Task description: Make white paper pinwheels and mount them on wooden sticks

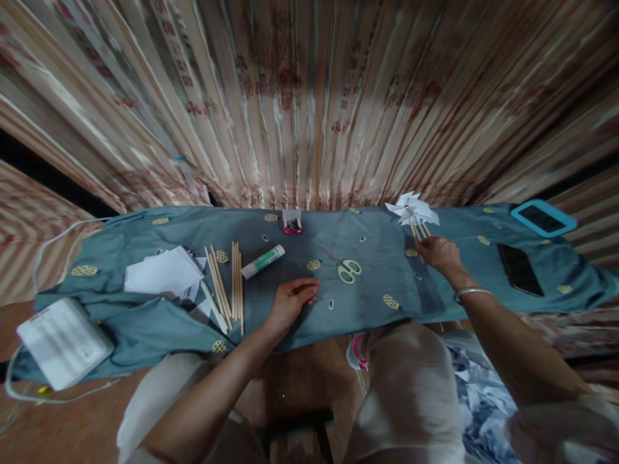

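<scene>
At the right part of the cloth, my right hand (438,253) has its fingers closed on the wooden stick of a white paper pinwheel (410,208). Several sticks and overlapping paper blades show there, so more than one pinwheel lies together; which sticks are gripped is partly hidden by the fingers. My left hand (294,299) rests near the table's front edge, loosely curled, with a gap at the thumb and nothing visible in it. Green-handled scissors (349,269) lie to its right. A glue stick (264,261) lies beyond it to the left.
Wooden sticks (237,287) lie left of my left hand, beside white paper sheets (164,274). A small red box (292,223) stands at the back. A white device (65,343), a black phone (520,269) and a blue-framed tablet (544,218) lie toward the ends.
</scene>
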`<state>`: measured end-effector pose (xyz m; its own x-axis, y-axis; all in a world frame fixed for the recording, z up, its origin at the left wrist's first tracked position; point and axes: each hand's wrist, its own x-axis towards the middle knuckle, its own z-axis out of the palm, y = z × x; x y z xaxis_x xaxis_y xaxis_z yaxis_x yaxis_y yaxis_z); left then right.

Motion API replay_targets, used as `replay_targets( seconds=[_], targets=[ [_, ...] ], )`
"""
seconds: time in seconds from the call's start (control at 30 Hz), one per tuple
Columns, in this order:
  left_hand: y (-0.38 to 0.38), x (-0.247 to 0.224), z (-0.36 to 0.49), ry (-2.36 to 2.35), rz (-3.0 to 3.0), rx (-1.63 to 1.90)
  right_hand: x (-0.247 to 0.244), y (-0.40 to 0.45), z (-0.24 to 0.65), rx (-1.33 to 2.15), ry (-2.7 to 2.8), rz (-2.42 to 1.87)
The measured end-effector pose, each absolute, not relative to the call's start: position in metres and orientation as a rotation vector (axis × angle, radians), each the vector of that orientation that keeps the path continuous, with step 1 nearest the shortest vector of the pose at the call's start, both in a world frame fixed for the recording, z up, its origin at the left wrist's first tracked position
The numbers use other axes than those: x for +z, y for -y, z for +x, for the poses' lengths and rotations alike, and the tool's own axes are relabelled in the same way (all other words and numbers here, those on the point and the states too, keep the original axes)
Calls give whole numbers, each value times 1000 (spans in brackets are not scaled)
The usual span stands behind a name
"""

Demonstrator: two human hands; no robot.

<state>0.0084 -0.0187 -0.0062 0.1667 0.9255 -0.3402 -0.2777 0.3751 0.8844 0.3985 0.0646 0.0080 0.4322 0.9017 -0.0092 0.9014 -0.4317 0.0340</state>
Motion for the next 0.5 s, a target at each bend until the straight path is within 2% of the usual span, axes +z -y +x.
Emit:
replay_targets(
  seconds=[0.5],
  targets=[
    [18, -4, 6, -1063, 758, 995, -11, -77, 418, 61, -1663, 2597]
  ],
)
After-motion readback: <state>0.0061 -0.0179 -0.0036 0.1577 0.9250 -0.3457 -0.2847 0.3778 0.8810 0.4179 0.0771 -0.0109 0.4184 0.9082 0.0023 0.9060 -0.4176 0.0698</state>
